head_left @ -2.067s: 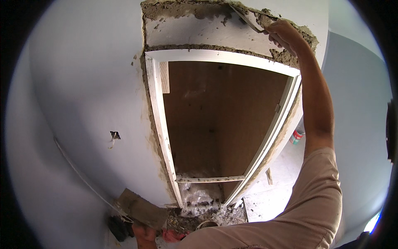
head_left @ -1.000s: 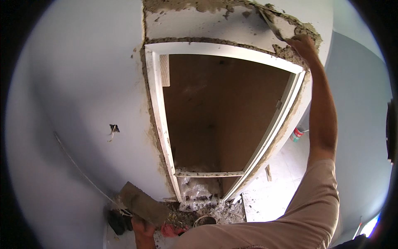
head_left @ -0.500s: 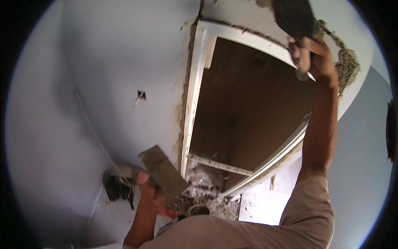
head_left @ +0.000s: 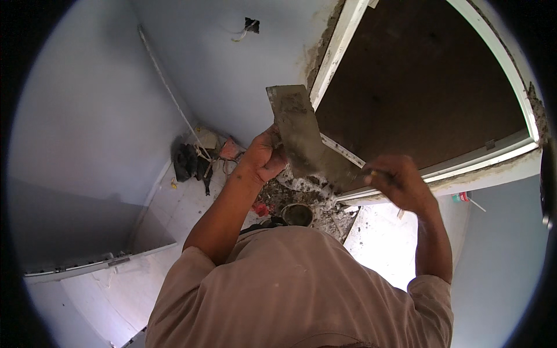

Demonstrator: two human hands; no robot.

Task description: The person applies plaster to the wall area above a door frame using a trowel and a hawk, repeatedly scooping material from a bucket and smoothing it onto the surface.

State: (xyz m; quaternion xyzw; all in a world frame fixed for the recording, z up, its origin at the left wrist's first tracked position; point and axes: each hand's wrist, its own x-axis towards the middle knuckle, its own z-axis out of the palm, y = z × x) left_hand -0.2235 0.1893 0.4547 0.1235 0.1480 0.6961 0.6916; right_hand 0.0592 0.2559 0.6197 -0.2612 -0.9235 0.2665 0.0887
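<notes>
My left hand (head_left: pixel 266 155) is closed around the grip of a rectangular plastering float (head_left: pixel 293 113), its long flat face smeared with grey mortar. A small dark lump of mortar sits near the float's far end. My right hand (head_left: pixel 400 182) is closed on the handle of a trowel (head_left: pixel 343 169). The trowel's mortar-coated blade lies over or against the float's near right end; where the two meet is hard to make out. Both tools are in front of my chest, beside the lower corner of a white frame (head_left: pixel 342 49).
Below the tools stands a round bucket (head_left: pixel 297 214) amid mortar debris (head_left: pixel 272 191). A black bag (head_left: pixel 184 162) and rubble lie in the left corner, near a thin pipe (head_left: pixel 168 87). A wall box with loose wires (head_left: pixel 252 25) opens in the wall. Dried mortar (head_left: pixel 536 104) edges the frame.
My right hand has come down from the frame's upper right corner with the trowel, meeting the float. The view has tilted downward; my left hand with the float now appears higher and farther right.
</notes>
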